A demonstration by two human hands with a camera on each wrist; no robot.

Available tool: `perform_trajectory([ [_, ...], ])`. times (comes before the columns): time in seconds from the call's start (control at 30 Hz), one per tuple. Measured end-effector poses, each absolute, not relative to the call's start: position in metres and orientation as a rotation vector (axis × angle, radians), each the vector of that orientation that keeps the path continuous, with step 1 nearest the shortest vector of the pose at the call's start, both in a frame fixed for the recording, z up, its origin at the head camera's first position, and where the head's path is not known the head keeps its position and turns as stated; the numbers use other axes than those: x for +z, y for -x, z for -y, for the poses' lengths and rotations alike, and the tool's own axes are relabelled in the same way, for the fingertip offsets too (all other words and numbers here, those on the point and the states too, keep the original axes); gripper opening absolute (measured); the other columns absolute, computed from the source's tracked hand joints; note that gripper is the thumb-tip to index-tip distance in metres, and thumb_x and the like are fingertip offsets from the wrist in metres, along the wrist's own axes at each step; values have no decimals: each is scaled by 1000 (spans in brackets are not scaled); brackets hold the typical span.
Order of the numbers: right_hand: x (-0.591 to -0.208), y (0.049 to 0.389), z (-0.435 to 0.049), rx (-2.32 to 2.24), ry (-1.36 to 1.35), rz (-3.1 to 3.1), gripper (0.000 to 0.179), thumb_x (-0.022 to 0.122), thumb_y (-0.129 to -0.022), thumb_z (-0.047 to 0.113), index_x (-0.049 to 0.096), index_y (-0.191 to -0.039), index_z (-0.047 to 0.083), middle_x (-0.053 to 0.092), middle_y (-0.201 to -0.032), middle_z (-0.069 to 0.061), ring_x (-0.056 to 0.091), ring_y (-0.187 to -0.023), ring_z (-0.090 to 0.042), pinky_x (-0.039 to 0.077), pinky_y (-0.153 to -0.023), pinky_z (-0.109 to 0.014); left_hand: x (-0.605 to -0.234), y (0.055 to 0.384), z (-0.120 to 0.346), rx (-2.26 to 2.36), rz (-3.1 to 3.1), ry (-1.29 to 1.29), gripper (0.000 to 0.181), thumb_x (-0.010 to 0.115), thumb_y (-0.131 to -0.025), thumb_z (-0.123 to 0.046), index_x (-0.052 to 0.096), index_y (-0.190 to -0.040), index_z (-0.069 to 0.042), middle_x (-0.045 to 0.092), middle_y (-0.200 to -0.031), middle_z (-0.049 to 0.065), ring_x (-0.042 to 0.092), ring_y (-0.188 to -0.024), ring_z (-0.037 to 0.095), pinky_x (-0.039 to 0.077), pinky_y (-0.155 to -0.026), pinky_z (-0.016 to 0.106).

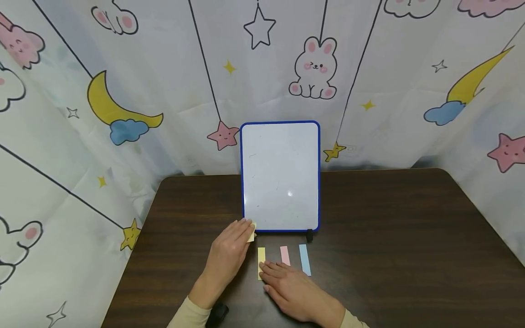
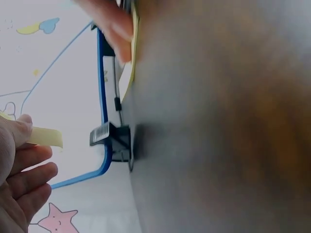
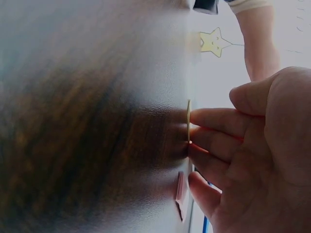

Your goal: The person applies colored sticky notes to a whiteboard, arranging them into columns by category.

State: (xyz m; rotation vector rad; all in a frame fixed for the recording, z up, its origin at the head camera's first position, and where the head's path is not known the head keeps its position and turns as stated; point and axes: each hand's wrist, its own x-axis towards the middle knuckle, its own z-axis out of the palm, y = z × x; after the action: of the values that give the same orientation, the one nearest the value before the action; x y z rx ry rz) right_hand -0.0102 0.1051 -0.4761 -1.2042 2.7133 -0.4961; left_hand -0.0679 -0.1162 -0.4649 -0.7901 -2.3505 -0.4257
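Observation:
My left hand (image 1: 226,253) is at the whiteboard's lower left corner and pinches a yellow sticky strip (image 2: 47,137) between thumb and index finger. The strip's free end sticks out past the thumb, in front of the board in the left wrist view. My right hand (image 1: 295,291) reaches over the table with fairly straight fingers. Its fingertips touch a second yellow strip (image 1: 261,255) lying on the table. A pink strip (image 1: 285,254), partly covered by the right hand, and a blue strip (image 1: 305,259) lie to the right of it.
The blue-framed whiteboard (image 1: 282,177) stands upright on the dark wooden table (image 1: 381,237), held by black stand clips (image 2: 104,135). Behind the table hangs a white curtain (image 1: 172,54) with printed rabbits, stars and moons. A black object (image 1: 217,314) sits by the left wrist.

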Motion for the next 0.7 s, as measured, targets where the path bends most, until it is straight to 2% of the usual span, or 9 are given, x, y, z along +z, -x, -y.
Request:
perform_trajectory([
  [0.4, -479, 9, -103, -510, 1209, -2704, 46, 37, -111, 35, 57, -146, 13, 53, -154, -3, 51, -142, -21, 47, -115, -44, -453, 93, 120, -383, 2272, 779, 51, 87, -74, 1, 73, -123, -2, 74, -125, 11, 71, -117, 26, 57, -102, 41],
  [0.7, -480, 11, -107, -509, 1192, -2688, 50, 31, -112, 39, 55, -148, 13, 50, -156, -3, 50, -144, -22, 46, -116, -45, -447, 112, 119, -340, 2189, 791, 48, 83, -80, 2, 72, -126, -3, 72, -129, 11, 70, -120, 25, 56, -103, 41],
])
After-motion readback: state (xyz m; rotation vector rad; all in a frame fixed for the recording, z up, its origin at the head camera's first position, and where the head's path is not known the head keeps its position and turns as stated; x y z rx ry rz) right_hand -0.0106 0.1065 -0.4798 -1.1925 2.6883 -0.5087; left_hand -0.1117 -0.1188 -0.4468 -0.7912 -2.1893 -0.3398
